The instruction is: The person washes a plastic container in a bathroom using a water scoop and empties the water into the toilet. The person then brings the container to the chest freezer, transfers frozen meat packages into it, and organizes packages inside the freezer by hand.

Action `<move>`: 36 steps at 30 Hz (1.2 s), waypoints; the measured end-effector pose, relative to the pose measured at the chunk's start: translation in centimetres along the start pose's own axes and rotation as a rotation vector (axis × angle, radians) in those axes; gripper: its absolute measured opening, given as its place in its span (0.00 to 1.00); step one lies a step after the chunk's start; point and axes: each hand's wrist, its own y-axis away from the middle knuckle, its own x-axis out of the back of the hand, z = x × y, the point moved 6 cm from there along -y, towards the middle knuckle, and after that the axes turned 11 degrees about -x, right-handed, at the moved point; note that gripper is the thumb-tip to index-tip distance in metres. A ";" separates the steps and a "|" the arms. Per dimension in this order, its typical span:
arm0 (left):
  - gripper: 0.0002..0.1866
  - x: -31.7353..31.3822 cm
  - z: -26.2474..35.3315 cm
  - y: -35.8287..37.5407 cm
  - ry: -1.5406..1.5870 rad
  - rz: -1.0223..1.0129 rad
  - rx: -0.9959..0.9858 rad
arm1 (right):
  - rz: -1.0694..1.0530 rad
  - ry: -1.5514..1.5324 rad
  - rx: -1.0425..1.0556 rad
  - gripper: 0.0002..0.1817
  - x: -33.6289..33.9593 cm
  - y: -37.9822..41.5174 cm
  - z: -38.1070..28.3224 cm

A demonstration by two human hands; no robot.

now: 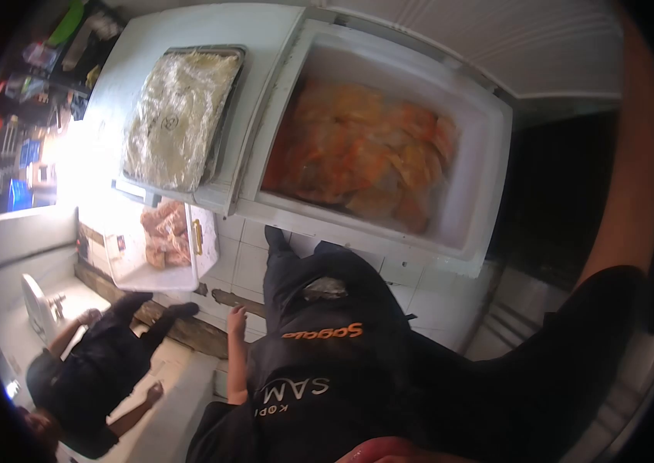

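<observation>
Orange food (350, 143) in open freezer (489, 170), 12 o'clock; any reach in needs lid (512, 38) up. I see left hand (237, 315) half-curled, looks empty, 8 o'clock; right hand unseen, can't tell.

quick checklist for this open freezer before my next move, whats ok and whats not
1. Opening uncovered: ok, the freezer shows its orange-red contents.
2. Left hand free: ok, it looks empty and is away from the opening.
3. Right hand's hold: cannot tell, the raised right arm runs out of view.
4. Film-wrapped tray out of the opening: ok, it lies on the surface beside it.
5. White tub covered: not ok, the pinkish pieces in it are exposed.
6. Co-worker clear of the opening: ok, off to the left.
</observation>
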 end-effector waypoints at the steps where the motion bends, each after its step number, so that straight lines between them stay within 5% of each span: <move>1: 0.20 0.9 -2.1 1.6 0.012 0.053 0.091 | 0.035 -0.061 -0.075 0.20 0.0 -0.2 0.1; 3: 0.19 2.0 -3.8 5.1 0.013 0.099 0.131 | 0.061 -0.147 -0.143 0.19 -0.2 -0.5 0.2; 6: 0.18 2.9 -6.5 8.6 -0.203 0.095 -0.077 | 0.057 -0.118 -0.015 0.16 -1.6 -2.3 0.5; 12: 0.19 1.5 -9.8 10.5 0.037 0.122 0.241 | -0.052 -0.305 -0.027 0.17 -4.0 -2.9 -0.4; 13: 0.19 1.3 -10.8 9.5 0.054 0.115 0.217 | 0.255 -0.060 -0.022 0.23 -4.0 -2.2 -0.1; 15: 0.19 1.0 -11.4 7.9 0.059 0.126 0.113 | 0.529 -0.128 0.090 0.31 -3.6 1.4 -1.7; 16: 0.19 1.3 -11.0 7.0 0.049 0.157 0.047 | 0.540 -0.303 0.126 0.29 -1.7 5.2 -2.9; 19: 0.20 2.4 -8.5 4.2 0.061 0.177 -0.092 | -0.111 -0.969 0.057 0.23 3.9 27.3 -8.6; 20: 0.20 3.7 -4.1 4.2 0.003 0.171 -0.150 | -0.150 -0.810 0.304 0.23 4.4 36.8 -10.2; 22: 0.22 4.5 -4.4 -1.3 0.093 0.128 -0.203 | -0.831 -0.751 -0.030 0.25 6.5 56.7 -12.9; 23: 0.22 5.5 -3.9 -4.1 0.106 0.157 -0.217 | -0.951 -0.420 0.230 0.25 10.1 62.6 -14.6; 24: 0.24 5.9 -2.5 -7.0 0.084 0.166 -0.249 | -1.184 -0.838 -0.247 0.25 2.5 76.0 -9.0; 25: 0.27 6.9 -1.1 -11.1 0.054 0.176 -0.290 | -1.239 -0.797 -0.425 0.24 3.8 81.5 -8.1; 28: 0.39 9.6 1.2 -23.7 -0.312 0.408 -0.526 | -1.077 -0.390 -0.087 0.24 5.7 87.4 -8.1; 30: 0.47 11.5 2.0 -31.0 -0.596 0.558 -0.540 | -0.916 -0.284 -0.199 0.24 7.5 86.5 -10.8; 32: 0.52 12.3 0.8 -37.8 -0.562 0.569 -0.527 | -0.898 -0.271 -0.142 0.25 6.6 87.8 -10.3; 35: 0.27 11.6 0.1 -40.6 -0.529 0.650 -0.306 | -0.865 -0.305 -0.053 0.25 6.0 88.5 -11.8; 36: 0.27 9.6 -1.8 -41.6 -0.526 0.606 -0.280 | -0.867 -0.347 -0.049 0.25 5.9 88.7 -12.2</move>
